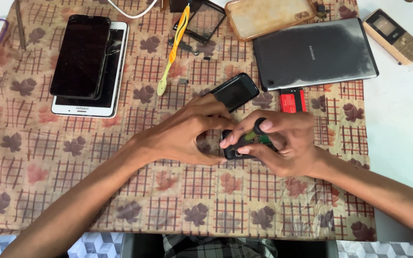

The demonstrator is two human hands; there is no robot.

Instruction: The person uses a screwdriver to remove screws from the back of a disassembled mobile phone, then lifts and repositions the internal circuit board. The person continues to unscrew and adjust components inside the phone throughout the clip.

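Small dark phone [235, 152] lies flat, long axis left-right, pinched between my left hand [187, 134] and right hand [283, 143], which grips a green-shafted screwdriver [255, 131].

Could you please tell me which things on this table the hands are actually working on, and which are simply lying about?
In hand:
left hand steadying the small black phone
right hand with the screwdriver

Lying about:
grey tablet
white tablet under a black phone
yellow toothbrush
red battery
gold keypad phone
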